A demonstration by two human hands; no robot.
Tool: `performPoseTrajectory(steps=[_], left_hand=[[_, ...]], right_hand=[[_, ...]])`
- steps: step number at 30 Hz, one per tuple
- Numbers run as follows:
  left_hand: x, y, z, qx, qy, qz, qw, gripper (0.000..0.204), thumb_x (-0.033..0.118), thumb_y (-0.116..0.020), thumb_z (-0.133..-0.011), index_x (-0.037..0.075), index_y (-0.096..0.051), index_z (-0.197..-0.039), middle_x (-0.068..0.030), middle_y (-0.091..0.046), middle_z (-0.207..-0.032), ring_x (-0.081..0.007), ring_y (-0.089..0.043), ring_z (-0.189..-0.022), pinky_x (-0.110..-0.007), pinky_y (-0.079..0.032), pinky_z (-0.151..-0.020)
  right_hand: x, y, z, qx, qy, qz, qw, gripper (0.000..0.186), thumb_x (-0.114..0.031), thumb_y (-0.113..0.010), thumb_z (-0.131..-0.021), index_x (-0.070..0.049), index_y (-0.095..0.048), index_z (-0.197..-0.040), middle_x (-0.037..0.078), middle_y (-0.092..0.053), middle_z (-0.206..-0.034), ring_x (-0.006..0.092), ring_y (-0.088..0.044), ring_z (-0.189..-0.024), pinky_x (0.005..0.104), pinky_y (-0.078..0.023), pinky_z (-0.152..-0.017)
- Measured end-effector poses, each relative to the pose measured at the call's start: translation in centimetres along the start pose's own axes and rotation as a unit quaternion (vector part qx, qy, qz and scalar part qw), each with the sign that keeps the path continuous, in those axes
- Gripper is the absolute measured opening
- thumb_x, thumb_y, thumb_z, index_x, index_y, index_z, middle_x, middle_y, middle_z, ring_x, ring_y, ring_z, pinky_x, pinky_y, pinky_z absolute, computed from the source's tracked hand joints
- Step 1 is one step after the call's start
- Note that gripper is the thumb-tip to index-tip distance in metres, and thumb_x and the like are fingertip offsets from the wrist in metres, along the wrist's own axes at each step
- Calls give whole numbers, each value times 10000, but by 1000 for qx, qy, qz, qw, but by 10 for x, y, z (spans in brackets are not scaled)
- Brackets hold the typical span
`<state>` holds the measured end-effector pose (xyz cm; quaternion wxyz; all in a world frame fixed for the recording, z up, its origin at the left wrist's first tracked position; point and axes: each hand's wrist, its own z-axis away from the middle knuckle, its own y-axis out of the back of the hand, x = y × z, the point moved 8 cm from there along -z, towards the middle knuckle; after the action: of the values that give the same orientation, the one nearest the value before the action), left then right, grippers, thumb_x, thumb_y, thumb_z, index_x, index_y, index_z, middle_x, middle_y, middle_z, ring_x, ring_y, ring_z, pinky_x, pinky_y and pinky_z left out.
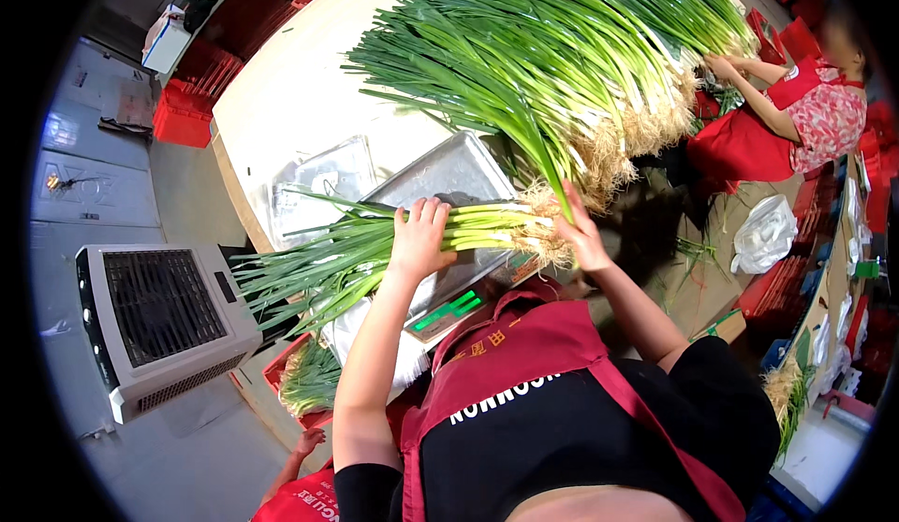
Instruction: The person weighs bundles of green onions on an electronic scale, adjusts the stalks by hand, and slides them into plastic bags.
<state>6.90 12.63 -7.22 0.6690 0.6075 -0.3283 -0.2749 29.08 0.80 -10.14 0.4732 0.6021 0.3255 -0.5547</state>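
A bunch of scallions (487,226) lies across a metal tray (465,159) on a scale, its leaves to the left and roots to the right. My left hand (421,237) is wrapped over the bunch where the white stems turn green, holding it. Beside the roots, my right hand (582,235) is closed on a single scallion (560,185) whose stalk slants up toward the big pile. The scale (448,312) shows a lit green display just in front of my apron. My right fingertips are partly hidden by stalk and roots.
A large scallion pile (534,63) covers the far table (290,73), and a co-worker (787,115) handles its right end. A clear plastic tray (323,180) lies left of the metal one. An air cooler (169,316), a red crate (183,115) and a white plastic bag (765,234) stand around.
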Motion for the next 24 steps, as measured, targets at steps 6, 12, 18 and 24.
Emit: performPoseTrajectory(steps=[6,12,18,24], left_hand=[[-2,-4,-11,-38,54,1,998,759,383,-730,-555,78,-421,-1177,-86,-504,-1086,-249,-448,-1095,-540,-293,-970],[-7,0,-13,-92,55,-18,994,813,317,-749,-554,82,-372,-1234,-111,-506,-1071,-269,-468,-1067,-532,-279,-975],[-14,-16,-9,-24,53,-35,998,649,77,-627,-600,106,-400,-1207,-119,-568,-899,-295,-573,-819,-410,-439,-737],[-6,-22,-31,-34,17,19,999,526,91,-599,-628,94,-433,-1127,-159,-596,-842,-352,-587,-743,-458,-475,-634]], right_hand=[[84,11,20,50,-185,-263,945,452,-167,-458,-874,-68,-377,-1308,46,-410,-1298,169,-433,-1065,323,-310,-951],[63,-42,-35,24,-123,-424,897,560,-290,-521,-859,-78,-335,-1342,30,-440,-1248,148,-375,-1156,312,-253,-998],[18,27,-15,6,-3,-190,982,323,-150,-474,-899,-28,-490,-1198,49,-522,-1176,139,-439,-1111,285,-302,-968],[52,119,108,250,-48,-256,933,240,-175,-507,-889,-49,-532,-1092,25,-607,-948,82,-530,-871,233,-405,-775]])
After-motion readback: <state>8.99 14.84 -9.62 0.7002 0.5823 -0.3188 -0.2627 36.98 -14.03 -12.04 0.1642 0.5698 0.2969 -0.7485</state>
